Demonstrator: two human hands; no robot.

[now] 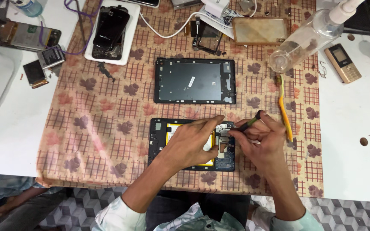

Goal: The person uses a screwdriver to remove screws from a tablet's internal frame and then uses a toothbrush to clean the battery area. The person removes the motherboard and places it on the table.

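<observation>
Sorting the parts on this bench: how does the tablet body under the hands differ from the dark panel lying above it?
The opened tablet body shows a yellow battery and circuit boards; the back panel is a plain dark shell. The left hand and right hand rest over the body; the panel lies untouched. Both are dark rectangles of similar size, flat on the patterned cloth.

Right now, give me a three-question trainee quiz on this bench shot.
1. True or false: the opened black tablet with yellow battery lies on the patterned cloth.
2. Which hand holds the thin dark-handled screwdriver? A left hand; B right hand.
3. What lies just beyond the opened tablet?

Key: 1 true. 2 B. 3 the separate dark rectangular back cover.
</observation>
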